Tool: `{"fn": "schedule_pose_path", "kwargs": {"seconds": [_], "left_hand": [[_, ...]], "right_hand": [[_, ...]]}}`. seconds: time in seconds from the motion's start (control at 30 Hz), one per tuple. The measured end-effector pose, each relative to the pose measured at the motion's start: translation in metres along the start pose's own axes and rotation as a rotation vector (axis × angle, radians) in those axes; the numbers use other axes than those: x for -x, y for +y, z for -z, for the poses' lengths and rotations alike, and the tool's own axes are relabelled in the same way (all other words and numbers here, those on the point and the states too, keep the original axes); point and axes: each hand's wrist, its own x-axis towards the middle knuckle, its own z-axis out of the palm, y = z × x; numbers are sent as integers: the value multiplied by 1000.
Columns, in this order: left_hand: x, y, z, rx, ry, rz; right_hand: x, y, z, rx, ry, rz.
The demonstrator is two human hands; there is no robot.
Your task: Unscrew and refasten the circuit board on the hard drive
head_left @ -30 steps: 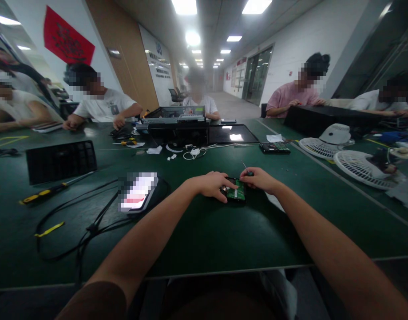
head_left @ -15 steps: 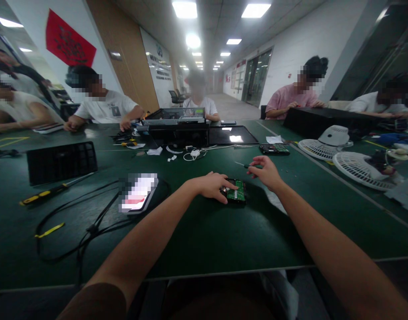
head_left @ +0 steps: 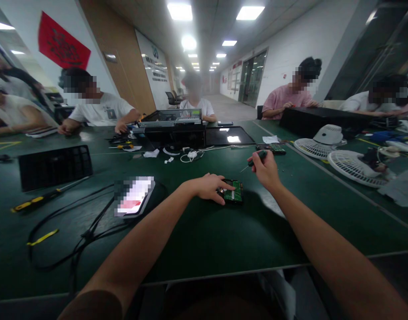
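Observation:
On the green table, a hard drive (head_left: 237, 195) lies flat with its green circuit board facing up. My left hand (head_left: 211, 187) steadies it from the left, with a finger stretched over the board and the thumb at the near edge. My right hand (head_left: 265, 171) is closed round the dark green handle of a small screwdriver (head_left: 262, 155). Its thin shaft points down and to the left, above and beyond the drive and apart from it. Part of the drive is hidden under my left fingers.
A lit phone (head_left: 135, 195) and black cables (head_left: 87, 235) lie to the left, near a yellow-black screwdriver (head_left: 37, 202) and a black screen (head_left: 55, 166). Another circuit-board drive (head_left: 273, 149) and white fan parts (head_left: 353, 169) are at right. An open computer case (head_left: 173, 133) stands ahead. Several people sit around.
My right hand has turned the screwdriver in its grip, so the handle now points up and the tip slants down. My left hand stays on the hard drive. The view has shifted slightly.

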Motion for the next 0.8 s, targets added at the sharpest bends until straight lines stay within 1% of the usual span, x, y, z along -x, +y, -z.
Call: {"fn": "schedule_pose_path", "kwargs": {"seconds": [0.17,0.3,0.63,0.8], "left_hand": [[0,-1,-2,-1,2,-8],[0,-2,-2,0,8,-8],[-1,-3,-3,9,9,-21],[0,-3,-2,13,14,-18]], "right_hand": [[10,-13,-5,125,-113,29],[12,-19,-6,140,-157,30],[13,-16,-8,145,-192,40],[14,-17,-8,205,-196,28]]}}
